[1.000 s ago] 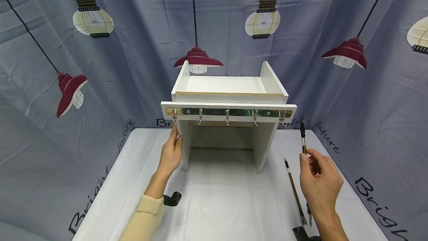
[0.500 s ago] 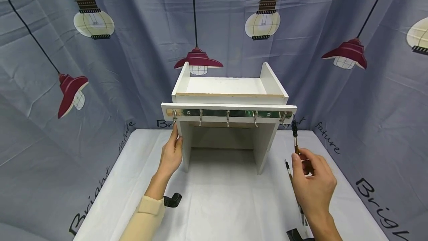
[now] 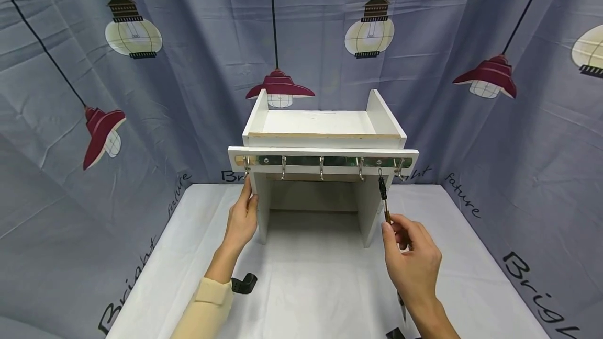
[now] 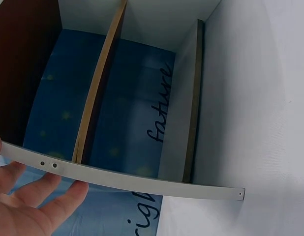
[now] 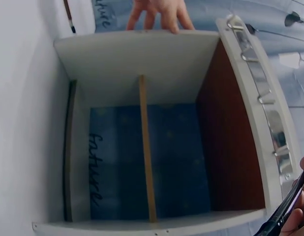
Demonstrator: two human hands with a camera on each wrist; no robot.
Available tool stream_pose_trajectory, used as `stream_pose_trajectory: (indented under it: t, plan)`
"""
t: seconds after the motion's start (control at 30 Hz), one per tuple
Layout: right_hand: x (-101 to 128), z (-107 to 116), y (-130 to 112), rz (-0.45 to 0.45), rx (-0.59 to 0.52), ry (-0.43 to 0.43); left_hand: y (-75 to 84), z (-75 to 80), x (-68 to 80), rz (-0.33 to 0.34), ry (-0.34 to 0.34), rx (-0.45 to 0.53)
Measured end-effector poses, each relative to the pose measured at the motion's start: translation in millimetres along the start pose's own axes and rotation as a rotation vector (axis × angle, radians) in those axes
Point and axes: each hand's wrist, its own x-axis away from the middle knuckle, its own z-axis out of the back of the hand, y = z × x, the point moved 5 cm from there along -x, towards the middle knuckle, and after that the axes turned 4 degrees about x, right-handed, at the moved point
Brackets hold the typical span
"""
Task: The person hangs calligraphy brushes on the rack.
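Brown and black, the slim brush point(image 3: 382, 188) stands nearly upright in our right hand point(image 3: 414, 259), its handle pinched between thumb and fingertips. Its top end leans a little leftward and carries a small loop point(image 3: 380, 174). We judge that the relation that counts is this loop against the rail: the fourth hook point(image 3: 360, 168) from our left lies just to its left, the end hook point(image 3: 399, 168) just to its right, though we cannot tell the gap in depth. Our right hand is by far the nearer to both. Farther out, our left hand point(image 3: 242, 218) rests straight, spread fingers against the left side panel point(image 3: 261, 205) of the white rack point(image 3: 325, 121), which stands on the worktop point(image 3: 306, 286).
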Motion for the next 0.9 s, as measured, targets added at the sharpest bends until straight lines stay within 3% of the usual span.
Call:
stream_pose_trajectory:
  t: [0.33,0.6,0.9]
  plan:
    - [8,-13,-3,0.015,-0.060,-0.018,1.4,0.5,-3.1,-0.014,0.010,-0.012]
    - [15,-23,2,-0.037,-0.052,-0.086,2.7,1.6,-2.5,-0.011,0.017,-0.024]
    - [21,-33,9,-0.031,-0.079,-0.068,-1.0,-0.1,-0.1,-0.010,0.029,-0.029]
